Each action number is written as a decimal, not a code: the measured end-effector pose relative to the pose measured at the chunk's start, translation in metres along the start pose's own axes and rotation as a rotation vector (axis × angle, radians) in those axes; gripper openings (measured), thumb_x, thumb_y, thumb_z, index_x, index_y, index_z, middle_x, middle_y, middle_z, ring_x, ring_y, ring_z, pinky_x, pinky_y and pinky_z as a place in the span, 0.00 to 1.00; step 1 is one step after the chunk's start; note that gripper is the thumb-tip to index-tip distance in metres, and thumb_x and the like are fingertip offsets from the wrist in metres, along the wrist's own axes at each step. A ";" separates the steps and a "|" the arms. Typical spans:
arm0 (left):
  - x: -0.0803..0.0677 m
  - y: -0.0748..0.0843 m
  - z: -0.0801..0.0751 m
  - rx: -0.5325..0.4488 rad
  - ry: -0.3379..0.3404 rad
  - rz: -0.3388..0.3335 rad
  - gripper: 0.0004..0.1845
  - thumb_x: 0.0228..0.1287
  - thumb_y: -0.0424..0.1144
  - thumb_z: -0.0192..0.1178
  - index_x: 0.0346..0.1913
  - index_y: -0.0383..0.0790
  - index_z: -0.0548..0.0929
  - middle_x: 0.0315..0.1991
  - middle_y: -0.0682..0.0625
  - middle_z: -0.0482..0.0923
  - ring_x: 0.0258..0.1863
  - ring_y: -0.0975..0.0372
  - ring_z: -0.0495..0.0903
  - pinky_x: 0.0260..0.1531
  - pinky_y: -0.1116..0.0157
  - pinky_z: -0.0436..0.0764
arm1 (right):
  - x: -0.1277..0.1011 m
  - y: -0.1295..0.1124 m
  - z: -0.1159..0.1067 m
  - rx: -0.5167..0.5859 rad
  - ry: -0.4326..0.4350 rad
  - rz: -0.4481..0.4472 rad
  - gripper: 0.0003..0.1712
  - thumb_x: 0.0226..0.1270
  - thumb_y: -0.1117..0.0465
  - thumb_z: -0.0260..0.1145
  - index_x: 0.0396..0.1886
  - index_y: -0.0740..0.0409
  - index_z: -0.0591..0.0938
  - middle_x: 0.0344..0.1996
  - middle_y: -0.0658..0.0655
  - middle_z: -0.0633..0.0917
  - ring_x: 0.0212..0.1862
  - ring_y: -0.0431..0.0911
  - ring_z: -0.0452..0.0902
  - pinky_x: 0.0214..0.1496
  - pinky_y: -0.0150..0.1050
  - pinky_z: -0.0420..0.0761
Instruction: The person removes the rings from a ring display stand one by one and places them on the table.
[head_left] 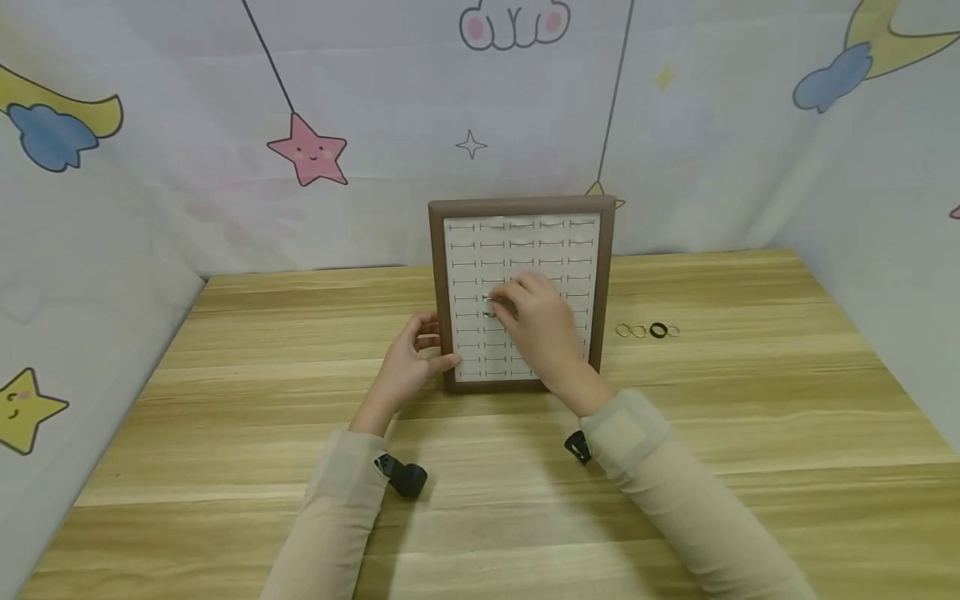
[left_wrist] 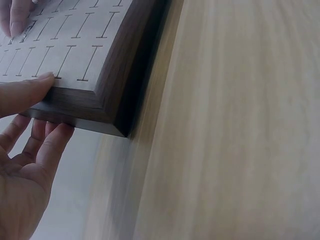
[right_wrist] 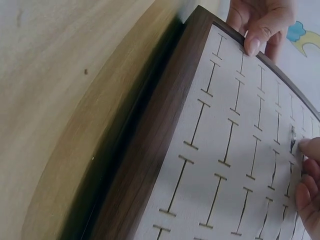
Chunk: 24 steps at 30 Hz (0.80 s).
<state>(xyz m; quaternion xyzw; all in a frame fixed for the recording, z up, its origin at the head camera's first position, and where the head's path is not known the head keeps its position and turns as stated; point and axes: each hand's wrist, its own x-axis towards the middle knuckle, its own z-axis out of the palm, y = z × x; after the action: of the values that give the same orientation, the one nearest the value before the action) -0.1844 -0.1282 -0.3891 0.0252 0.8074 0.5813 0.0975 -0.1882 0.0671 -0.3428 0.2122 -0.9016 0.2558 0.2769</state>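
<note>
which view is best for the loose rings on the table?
Head view: the rings lie in a short row on the table, right of the tray, one dark among pale ones. Neither wrist view shows them; both show only the tray, table and fingers.

The head view looks forward and down from above the person's arms, taking in the whole counter, the upright-tilted tray at its middle and the printed curtain behind.

The left wrist view sits very near the tray's lower left corner, looking along the counter past the left hand that touches the frame.

The right wrist view is equally close, angled across the slotted face from the tray's edge, with the right hand at its lower right margin.

All three views share the tray's slotted board; both wrist views also catch the opposite hand's fingertips.
</note>
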 end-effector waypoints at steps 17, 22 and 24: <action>0.000 0.001 0.000 0.008 0.003 0.000 0.38 0.57 0.30 0.66 0.69 0.40 0.61 0.64 0.39 0.66 0.65 0.46 0.68 0.62 0.50 0.73 | 0.000 0.003 -0.005 0.195 -0.086 0.108 0.06 0.66 0.62 0.62 0.37 0.61 0.82 0.39 0.57 0.82 0.42 0.49 0.75 0.44 0.39 0.80; 0.000 0.000 0.000 0.012 0.006 0.000 0.38 0.57 0.30 0.66 0.69 0.40 0.61 0.64 0.39 0.66 0.65 0.46 0.69 0.62 0.51 0.74 | 0.000 0.007 -0.015 0.388 -0.092 0.252 0.07 0.67 0.62 0.62 0.39 0.63 0.80 0.38 0.58 0.83 0.39 0.47 0.77 0.41 0.35 0.78; 0.001 0.000 0.000 0.012 0.008 -0.001 0.38 0.57 0.29 0.66 0.69 0.40 0.61 0.64 0.39 0.66 0.65 0.46 0.68 0.62 0.51 0.74 | 0.001 0.009 -0.021 0.444 -0.071 0.315 0.08 0.67 0.62 0.63 0.40 0.63 0.80 0.38 0.59 0.85 0.39 0.47 0.79 0.40 0.31 0.78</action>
<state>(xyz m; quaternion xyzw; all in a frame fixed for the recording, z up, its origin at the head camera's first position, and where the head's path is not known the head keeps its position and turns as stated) -0.1848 -0.1279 -0.3893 0.0232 0.8114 0.5764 0.0945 -0.1858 0.0862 -0.3305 0.1338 -0.8544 0.4796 0.1487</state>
